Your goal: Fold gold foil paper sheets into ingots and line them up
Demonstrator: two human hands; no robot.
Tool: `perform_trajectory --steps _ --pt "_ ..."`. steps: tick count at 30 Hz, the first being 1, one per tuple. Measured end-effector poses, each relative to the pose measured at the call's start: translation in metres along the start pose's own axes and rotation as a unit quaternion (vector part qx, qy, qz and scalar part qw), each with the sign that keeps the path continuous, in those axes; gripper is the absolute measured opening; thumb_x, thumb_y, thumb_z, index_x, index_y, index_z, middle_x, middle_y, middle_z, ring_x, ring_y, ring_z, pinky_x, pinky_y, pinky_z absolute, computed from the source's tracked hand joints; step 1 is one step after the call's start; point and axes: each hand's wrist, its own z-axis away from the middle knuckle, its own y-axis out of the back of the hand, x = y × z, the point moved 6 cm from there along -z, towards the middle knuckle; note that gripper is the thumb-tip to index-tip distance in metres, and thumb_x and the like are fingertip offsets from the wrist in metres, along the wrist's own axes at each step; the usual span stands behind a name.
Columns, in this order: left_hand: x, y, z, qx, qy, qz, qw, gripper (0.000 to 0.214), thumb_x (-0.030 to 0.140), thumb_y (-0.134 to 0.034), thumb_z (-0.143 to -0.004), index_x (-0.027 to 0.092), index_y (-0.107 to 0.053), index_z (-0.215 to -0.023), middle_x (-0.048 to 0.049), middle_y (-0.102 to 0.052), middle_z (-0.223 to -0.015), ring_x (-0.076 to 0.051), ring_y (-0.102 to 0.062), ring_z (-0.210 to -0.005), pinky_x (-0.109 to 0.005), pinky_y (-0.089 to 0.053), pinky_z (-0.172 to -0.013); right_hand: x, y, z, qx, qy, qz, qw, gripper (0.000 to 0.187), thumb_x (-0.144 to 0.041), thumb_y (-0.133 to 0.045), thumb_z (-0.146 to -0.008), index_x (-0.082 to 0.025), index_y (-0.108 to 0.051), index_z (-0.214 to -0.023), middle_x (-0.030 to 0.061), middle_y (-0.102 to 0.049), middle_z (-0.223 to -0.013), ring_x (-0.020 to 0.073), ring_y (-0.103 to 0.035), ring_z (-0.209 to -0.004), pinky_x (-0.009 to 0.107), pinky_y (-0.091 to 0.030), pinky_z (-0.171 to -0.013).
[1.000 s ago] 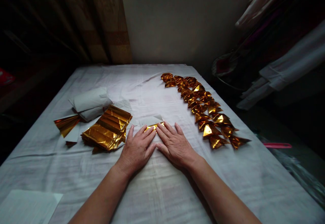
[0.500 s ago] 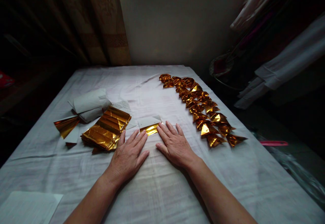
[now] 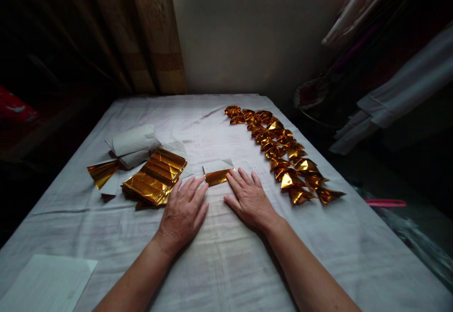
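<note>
A partly folded gold foil sheet (image 3: 216, 176) with a white flap lies on the white cloth just beyond my fingers. My left hand (image 3: 183, 213) rests flat on the cloth, fingers spread, its tips near the sheet's left end. Flat as well, my right hand (image 3: 249, 199) has its fingertips touching the sheet's right end. To the left of my left hand sits a stack of flat gold foil sheets (image 3: 155, 178). A long row of folded gold foil pieces (image 3: 283, 154) runs along the right side.
The table (image 3: 219, 260) is covered in white cloth. A white folded bundle (image 3: 132, 145) and a loose gold sheet (image 3: 102, 172) lie at the left. A white paper (image 3: 46, 283) is at the near left corner. Curtain and wall stand behind; hanging clothes are at the right.
Both hands have slid back toward me and apart, uncovering the gold sheet. The left hand moved left and off the sheet.
</note>
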Motion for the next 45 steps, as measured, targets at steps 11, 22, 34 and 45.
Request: perform_trajectory --steps 11,22,34,45 --pt "0.011 -0.009 0.017 -0.089 0.001 0.029 0.996 0.044 0.042 -0.047 -0.099 0.025 -0.054 -0.138 -0.0061 -0.058 -0.142 -0.03 -0.048 -0.136 -0.058 -0.018 -0.119 -0.008 0.005 0.034 0.025 0.045 -0.022 0.998 0.051 -0.042 -0.048 -0.099 -0.023 -0.047 -0.146 0.0066 -0.045 -0.153 0.0292 -0.034 -0.144 0.056 -0.023 -0.117" --pt "0.021 -0.01 0.021 -0.088 0.005 0.05 0.995 0.042 0.036 -0.043 -0.099 0.025 -0.055 -0.138 -0.0055 -0.058 -0.143 -0.028 -0.047 -0.137 -0.058 -0.017 -0.12 -0.042 -0.001 0.046 0.009 0.11 -0.044 0.993 0.061 -0.05 -0.041 -0.101 -0.022 -0.032 -0.153 0.0053 -0.034 -0.158 0.0227 -0.026 -0.148 0.052 -0.011 -0.123" --pt "0.016 -0.009 0.021 -0.116 0.008 0.075 0.99 0.041 0.037 -0.05 -0.097 0.026 -0.055 -0.137 -0.0073 -0.058 -0.142 -0.029 -0.047 -0.137 -0.061 -0.021 -0.118 -0.011 -0.006 0.048 0.016 -0.003 -0.006 1.0 0.061 -0.049 -0.041 -0.1 -0.018 -0.036 -0.151 0.0093 -0.033 -0.159 0.0267 -0.028 -0.147 0.056 -0.016 -0.119" --pt "0.006 -0.007 0.012 -0.075 0.036 0.115 0.99 0.024 0.033 -0.053 -0.097 0.027 -0.067 -0.114 -0.0043 -0.071 -0.124 -0.028 -0.059 -0.123 -0.059 -0.028 -0.113 -0.015 0.006 0.039 0.072 -0.004 -0.041 0.997 0.047 -0.036 -0.046 -0.097 -0.016 -0.052 -0.14 0.0112 -0.048 -0.15 0.0295 -0.037 -0.141 0.053 -0.02 -0.117"
